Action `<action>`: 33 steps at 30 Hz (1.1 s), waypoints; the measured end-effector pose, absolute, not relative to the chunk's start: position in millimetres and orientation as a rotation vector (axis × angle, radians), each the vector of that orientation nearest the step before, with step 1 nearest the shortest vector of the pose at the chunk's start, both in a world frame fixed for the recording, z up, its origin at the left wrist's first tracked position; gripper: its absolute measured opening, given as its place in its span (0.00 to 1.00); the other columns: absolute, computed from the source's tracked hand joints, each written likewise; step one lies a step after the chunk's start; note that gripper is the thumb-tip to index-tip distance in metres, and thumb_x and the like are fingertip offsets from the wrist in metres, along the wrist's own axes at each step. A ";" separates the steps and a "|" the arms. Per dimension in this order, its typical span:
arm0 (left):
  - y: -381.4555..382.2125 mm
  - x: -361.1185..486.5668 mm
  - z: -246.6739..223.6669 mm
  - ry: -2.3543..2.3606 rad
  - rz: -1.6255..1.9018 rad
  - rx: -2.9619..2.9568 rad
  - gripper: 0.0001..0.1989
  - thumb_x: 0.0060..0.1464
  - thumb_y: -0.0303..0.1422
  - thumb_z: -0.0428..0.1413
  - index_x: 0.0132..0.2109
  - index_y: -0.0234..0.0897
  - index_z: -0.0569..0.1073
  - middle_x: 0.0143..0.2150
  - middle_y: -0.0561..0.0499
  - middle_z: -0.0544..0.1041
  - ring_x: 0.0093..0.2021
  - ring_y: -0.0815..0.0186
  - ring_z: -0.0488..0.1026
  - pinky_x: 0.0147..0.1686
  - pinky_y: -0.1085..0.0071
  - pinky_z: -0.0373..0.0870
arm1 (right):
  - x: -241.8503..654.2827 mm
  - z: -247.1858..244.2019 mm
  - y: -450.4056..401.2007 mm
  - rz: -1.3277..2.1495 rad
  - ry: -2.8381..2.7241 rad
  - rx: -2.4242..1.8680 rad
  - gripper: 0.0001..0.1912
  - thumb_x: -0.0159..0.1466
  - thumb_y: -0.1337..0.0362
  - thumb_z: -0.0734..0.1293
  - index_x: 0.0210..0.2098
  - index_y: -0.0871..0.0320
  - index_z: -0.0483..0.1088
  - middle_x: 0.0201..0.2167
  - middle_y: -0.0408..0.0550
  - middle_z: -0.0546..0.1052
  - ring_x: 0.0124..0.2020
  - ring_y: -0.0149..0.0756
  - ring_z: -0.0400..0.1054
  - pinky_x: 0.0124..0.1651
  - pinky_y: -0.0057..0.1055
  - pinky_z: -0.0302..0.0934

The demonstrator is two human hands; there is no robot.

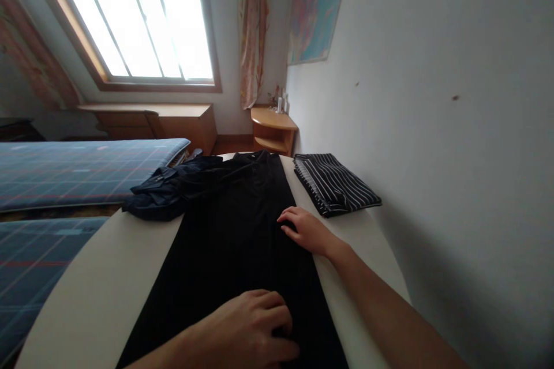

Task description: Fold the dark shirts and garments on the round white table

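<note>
A black garment (234, 242) lies spread lengthwise over a white round-edged table (108, 277). Near the bottom centre, my left hand (255, 326) is over the cloth with its fingers curled; whether it pinches any fabric is hidden. My right hand (307, 230) rests at the garment's right edge, fingers apart and slightly bent, holding nothing. Beyond it, a folded black-and-white striped cloth (337, 184) sits at the table's far right. A crumpled dark blue garment (160, 193) lies at the far left, against the black one.
Beds with blue plaid covers (86, 173) stand at the left. A white wall (454, 173) runs close along the right side. Past the table are a small wooden corner shelf (272, 119), a wooden desk (173, 110) and a bright window (138, 17).
</note>
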State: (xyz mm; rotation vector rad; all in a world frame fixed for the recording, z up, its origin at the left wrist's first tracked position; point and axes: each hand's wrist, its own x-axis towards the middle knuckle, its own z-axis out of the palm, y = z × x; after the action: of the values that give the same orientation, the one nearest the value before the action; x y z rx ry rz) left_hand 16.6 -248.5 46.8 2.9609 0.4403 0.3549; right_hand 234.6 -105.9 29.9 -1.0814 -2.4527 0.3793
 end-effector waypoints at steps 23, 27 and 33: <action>-245.7 27.5 16.2 0.448 0.770 2.928 0.14 0.70 0.41 0.49 0.50 0.36 0.71 0.47 0.58 0.82 0.50 0.70 0.78 0.52 0.75 0.71 | 142.0 53.1 7.1 0.005 -2.564 -1.505 0.18 0.68 0.75 0.57 0.51 0.56 0.72 0.49 0.54 0.79 0.52 0.42 0.70 0.53 0.35 0.62; -243.7 24.2 25.5 0.432 0.702 2.930 0.16 0.71 0.41 0.46 0.53 0.38 0.71 0.49 0.55 0.82 0.51 0.71 0.78 0.57 0.77 0.68 | 144.4 48.2 7.1 0.009 -2.465 -1.470 0.18 0.67 0.76 0.56 0.50 0.56 0.71 0.49 0.52 0.77 0.50 0.40 0.71 0.52 0.33 0.61; -244.4 21.0 26.0 0.414 0.649 2.897 0.14 0.70 0.40 0.50 0.53 0.37 0.72 0.49 0.54 0.82 0.53 0.68 0.77 0.56 0.74 0.70 | 145.8 36.4 8.5 0.034 -2.337 -1.421 0.17 0.71 0.73 0.53 0.50 0.57 0.69 0.50 0.51 0.76 0.51 0.38 0.69 0.54 0.31 0.59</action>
State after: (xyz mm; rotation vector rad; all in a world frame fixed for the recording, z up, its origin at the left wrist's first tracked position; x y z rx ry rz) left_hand 21.0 -244.4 26.0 2.8971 0.4141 0.6489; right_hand 145.8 8.5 36.4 -1.4212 -2.3367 0.0339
